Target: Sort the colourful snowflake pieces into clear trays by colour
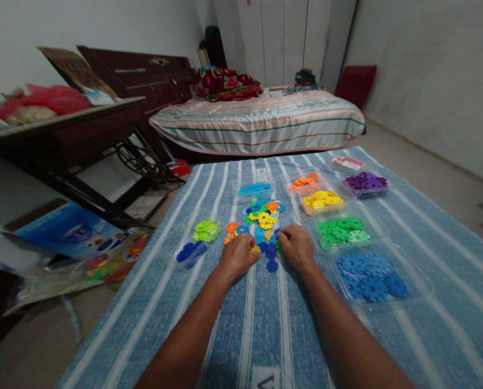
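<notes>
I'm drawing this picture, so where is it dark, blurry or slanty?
Head view: deep shadow under the dark brown wooden table; blurry detail on the clear plastic bag of colourful pieces at left; slanting sides on the tall white wardrobe; softened edges on the small flower-shaped plastic pieces mid-picture.

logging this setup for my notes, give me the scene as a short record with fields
left hand: at a yellow piece, grip unclear
right hand: beside the loose pieces, grip unclear
between hands: dark blue pieces
beyond hands: mixed-colour pile
tubs, right side: orange, yellow, purple, green and blue pieces
tubs, left side: lime-green pieces, dark blue ones
surface: striped blue cloth
background: bed
</notes>
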`<state>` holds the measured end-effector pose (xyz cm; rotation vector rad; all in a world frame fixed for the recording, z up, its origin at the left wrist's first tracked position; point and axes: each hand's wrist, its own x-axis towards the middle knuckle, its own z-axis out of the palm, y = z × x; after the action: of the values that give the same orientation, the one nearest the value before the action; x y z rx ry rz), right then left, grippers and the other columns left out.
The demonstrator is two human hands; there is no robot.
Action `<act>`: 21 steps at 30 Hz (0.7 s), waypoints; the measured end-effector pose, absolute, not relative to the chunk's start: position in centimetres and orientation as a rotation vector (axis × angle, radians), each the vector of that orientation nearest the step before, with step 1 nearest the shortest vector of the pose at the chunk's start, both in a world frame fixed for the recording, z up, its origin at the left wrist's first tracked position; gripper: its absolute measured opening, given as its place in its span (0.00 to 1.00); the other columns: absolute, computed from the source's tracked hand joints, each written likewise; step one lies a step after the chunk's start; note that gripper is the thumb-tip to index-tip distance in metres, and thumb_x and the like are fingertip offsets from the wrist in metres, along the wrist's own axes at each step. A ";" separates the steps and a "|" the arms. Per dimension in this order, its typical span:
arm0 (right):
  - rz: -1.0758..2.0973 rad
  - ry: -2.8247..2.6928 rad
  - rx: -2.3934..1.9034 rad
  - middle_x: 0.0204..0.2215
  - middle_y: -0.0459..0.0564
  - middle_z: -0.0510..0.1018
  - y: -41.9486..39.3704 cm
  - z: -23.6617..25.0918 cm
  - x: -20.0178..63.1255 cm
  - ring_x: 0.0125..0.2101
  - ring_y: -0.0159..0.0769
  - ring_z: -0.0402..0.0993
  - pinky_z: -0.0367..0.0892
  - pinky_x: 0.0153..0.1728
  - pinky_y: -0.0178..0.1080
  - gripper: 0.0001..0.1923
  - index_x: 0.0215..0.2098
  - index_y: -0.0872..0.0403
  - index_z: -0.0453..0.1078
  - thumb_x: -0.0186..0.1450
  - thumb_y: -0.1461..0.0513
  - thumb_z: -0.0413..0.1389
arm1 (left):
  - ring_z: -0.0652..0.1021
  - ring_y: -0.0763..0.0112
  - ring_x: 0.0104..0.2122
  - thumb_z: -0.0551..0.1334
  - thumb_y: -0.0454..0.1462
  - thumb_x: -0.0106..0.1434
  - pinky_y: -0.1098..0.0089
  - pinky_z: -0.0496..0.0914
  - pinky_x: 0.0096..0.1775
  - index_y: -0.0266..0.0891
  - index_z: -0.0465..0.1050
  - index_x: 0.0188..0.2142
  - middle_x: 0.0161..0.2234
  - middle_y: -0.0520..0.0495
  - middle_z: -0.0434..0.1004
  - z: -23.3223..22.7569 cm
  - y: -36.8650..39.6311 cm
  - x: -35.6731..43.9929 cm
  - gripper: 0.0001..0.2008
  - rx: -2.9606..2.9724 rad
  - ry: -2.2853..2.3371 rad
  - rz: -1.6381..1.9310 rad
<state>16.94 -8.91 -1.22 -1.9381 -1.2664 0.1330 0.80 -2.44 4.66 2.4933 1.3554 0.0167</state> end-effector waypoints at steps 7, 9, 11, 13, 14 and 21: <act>0.129 -1.264 -1.935 0.31 0.48 0.77 -8.9 -1.2 16.9 0.37 0.36 0.69 0.58 0.39 0.36 0.08 0.29 0.54 0.77 0.64 0.64 0.56 | 0.70 0.71 0.29 0.65 0.34 0.51 0.71 0.55 0.29 0.39 0.64 0.24 0.25 0.54 0.68 5.0 -2.3 0.7 0.08 2.468 1.342 0.063; 0.130 -1.262 -1.941 0.31 0.48 0.77 -8.9 -1.1 16.9 0.37 0.37 0.69 0.58 0.39 0.36 0.08 0.29 0.54 0.76 0.64 0.64 0.56 | 0.69 0.72 0.27 0.64 0.34 0.51 0.72 0.55 0.28 0.39 0.63 0.23 0.23 0.55 0.67 4.8 -2.2 0.5 0.09 2.430 1.326 0.097; 0.134 -1.262 -1.942 0.31 0.47 0.77 -8.9 -1.1 16.9 0.37 0.36 0.69 0.58 0.39 0.35 0.08 0.29 0.53 0.76 0.64 0.63 0.56 | 0.68 0.73 0.25 0.64 0.34 0.51 0.72 0.55 0.28 0.39 0.63 0.22 0.21 0.56 0.66 4.6 -2.0 0.3 0.09 2.375 1.303 0.133; 0.138 -1.262 -1.938 0.31 0.47 0.77 -8.9 -1.0 16.9 0.37 0.36 0.69 0.58 0.39 0.35 0.09 0.29 0.53 0.77 0.64 0.63 0.56 | 0.67 0.74 0.24 0.63 0.35 0.51 0.73 0.56 0.27 0.39 0.63 0.21 0.20 0.56 0.66 4.5 -1.7 0.2 0.09 2.309 1.279 0.158; 0.140 -1.262 -1.936 0.31 0.47 0.77 -8.9 -1.0 16.9 0.37 0.36 0.69 0.58 0.38 0.35 0.09 0.29 0.53 0.77 0.64 0.63 0.55 | 0.67 0.75 0.23 0.63 0.35 0.51 0.73 0.56 0.26 0.38 0.63 0.20 0.19 0.56 0.66 4.5 -1.5 0.1 0.09 2.280 1.267 0.167; 0.138 -1.256 -1.941 0.31 0.47 0.77 -8.9 -1.0 16.9 0.37 0.36 0.68 0.58 0.38 0.35 0.09 0.30 0.53 0.77 0.64 0.63 0.55 | 0.68 0.78 0.19 0.62 0.32 0.50 0.77 0.60 0.22 0.36 0.68 0.21 0.16 0.56 0.66 7.8 -0.8 5.3 0.04 2.079 1.105 0.367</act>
<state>16.85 -8.89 -1.03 -1.9410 -1.2561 0.1379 5.30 -0.77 7.77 2.0792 1.1051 0.3668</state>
